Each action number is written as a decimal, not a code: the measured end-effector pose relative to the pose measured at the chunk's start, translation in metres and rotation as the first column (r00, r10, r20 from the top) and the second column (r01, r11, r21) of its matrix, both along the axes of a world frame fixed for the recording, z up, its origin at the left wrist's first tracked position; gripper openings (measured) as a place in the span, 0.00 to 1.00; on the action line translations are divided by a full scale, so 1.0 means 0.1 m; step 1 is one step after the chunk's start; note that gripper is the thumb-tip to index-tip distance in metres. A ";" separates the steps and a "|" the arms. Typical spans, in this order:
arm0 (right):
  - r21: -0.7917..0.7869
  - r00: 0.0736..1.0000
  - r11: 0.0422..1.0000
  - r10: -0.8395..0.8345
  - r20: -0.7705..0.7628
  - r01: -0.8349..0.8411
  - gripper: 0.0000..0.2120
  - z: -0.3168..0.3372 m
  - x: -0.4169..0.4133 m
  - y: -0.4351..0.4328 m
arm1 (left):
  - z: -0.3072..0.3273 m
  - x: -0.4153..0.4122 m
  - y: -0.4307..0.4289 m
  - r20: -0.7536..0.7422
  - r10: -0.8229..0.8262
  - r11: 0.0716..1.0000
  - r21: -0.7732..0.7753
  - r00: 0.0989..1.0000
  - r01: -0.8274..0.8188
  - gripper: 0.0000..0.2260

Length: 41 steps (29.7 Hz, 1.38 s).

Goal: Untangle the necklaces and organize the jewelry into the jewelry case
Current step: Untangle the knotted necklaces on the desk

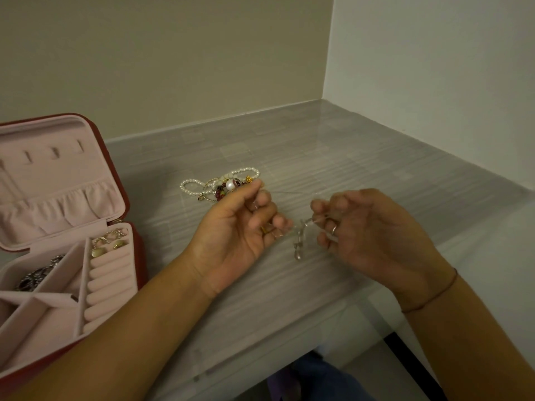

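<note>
A thin silver chain necklace [299, 240] with a clear pendant hangs between my two hands above the table. My left hand [240, 230] pinches one part of the chain with curled fingers. My right hand [367, 230] grips another part, and a fine strand runs across between them. Behind my left hand lies a tangled pile of jewelry [223, 185]: a pearl strand, dark red beads, a large pearl and gold pieces. The open red jewelry case [86, 273] with pink lining stands at the left, holding earrings [108, 244] and a dark piece [37, 274] in its compartments.
The grey striped table [347, 157] sits in a corner, with walls behind and to the right. Its front edge runs diagonally at the lower right. The case's raised lid [58, 175] has pink hooks and a gathered pocket.
</note>
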State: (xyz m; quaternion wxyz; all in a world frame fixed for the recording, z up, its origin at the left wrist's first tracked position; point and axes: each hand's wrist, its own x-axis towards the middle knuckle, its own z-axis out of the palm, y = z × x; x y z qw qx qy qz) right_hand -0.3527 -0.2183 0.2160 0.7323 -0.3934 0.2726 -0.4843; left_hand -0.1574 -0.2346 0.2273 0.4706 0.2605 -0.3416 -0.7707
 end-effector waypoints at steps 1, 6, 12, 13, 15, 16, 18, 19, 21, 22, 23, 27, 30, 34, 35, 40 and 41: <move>0.021 1.000 1.000 -0.017 0.026 0.016 0.12 0.01 -0.03 -0.01 | 0.00 0.00 -0.01 -0.004 0.014 1.000 0.008 1.000 -0.014 0.14; 0.115 0.979 0.993 -0.052 0.197 0.029 0.09 0.06 -0.05 -0.04 | -0.03 -0.02 0.00 0.020 0.010 1.000 0.012 1.000 -0.010 0.12; 0.160 0.954 0.987 -0.063 0.293 0.016 0.11 0.04 -0.02 -0.04 | -0.02 0.00 -0.01 -0.059 0.042 0.999 0.024 0.997 -0.041 0.10; 0.149 0.964 0.989 -0.054 0.262 0.015 0.12 0.03 -0.03 -0.04 | -0.02 0.01 -0.02 -0.078 0.050 0.998 0.032 0.996 -0.047 0.10; 0.137 0.974 0.990 -0.040 0.224 0.009 0.13 0.01 -0.05 -0.05 | -0.02 0.02 -0.02 -0.100 0.062 0.997 0.043 0.993 -0.058 0.11; 0.138 0.976 0.990 -0.039 0.215 0.009 0.14 0.00 -0.05 -0.06 | -0.02 0.02 -0.02 -0.097 0.063 0.998 0.038 0.993 -0.059 0.11; 0.144 0.979 0.989 -0.049 0.199 0.020 0.14 -0.01 -0.07 -0.06 | -0.02 0.02 -0.01 -0.080 0.053 0.998 0.021 0.995 -0.051 0.11; 0.145 0.980 0.989 -0.053 0.191 0.025 0.15 -0.02 -0.08 -0.06 | -0.02 0.02 -0.01 -0.078 0.050 0.999 0.020 0.996 -0.049 0.10; 0.138 0.981 0.990 -0.051 0.185 0.025 0.15 -0.03 -0.10 -0.07 | -0.02 0.02 -0.01 -0.096 0.052 0.998 0.028 0.994 -0.049 0.09; 0.133 0.981 0.991 -0.049 0.188 0.024 0.15 -0.04 -0.10 -0.07 | -0.01 0.02 -0.01 -0.112 0.056 0.998 0.035 0.992 -0.052 0.09; 0.129 0.980 0.991 -0.051 0.194 0.026 0.15 -0.05 -0.10 -0.07 | 0.00 0.01 -0.01 -0.125 0.063 0.997 0.041 0.990 -0.058 0.09; 0.099 0.978 0.993 -0.088 0.190 0.070 0.15 -0.08 -0.14 -0.09 | 0.00 0.04 -0.03 -0.149 0.046 0.998 0.053 0.988 -0.039 0.08; 0.087 0.975 0.992 -0.110 0.193 0.094 0.15 -0.09 -0.14 -0.10 | -0.04 0.06 -0.06 -0.149 -0.032 0.999 0.002 0.988 0.033 0.09; 0.129 0.964 0.985 -0.145 0.224 0.118 0.10 -0.07 -0.06 -0.07 | -0.08 0.07 -0.05 -0.154 -0.122 0.992 -0.051 0.980 0.116 0.11; 0.159 0.959 0.979 -0.164 0.232 0.129 0.07 -0.06 -0.03 -0.06 | -0.07 0.07 -0.05 -0.149 -0.153 0.988 -0.057 0.977 0.146 0.13; 0.269 0.937 0.955 -0.201 0.285 0.124 0.10 -0.01 0.06 -0.01 | -0.06 0.07 -0.03 -0.137 -0.209 0.977 -0.073 0.968 0.201 0.24; 0.270 0.935 0.957 -0.186 0.302 0.103 0.11 -0.01 0.07 -0.01 | -0.07 0.07 -0.03 -0.135 -0.207 0.977 -0.072 0.969 0.199 0.25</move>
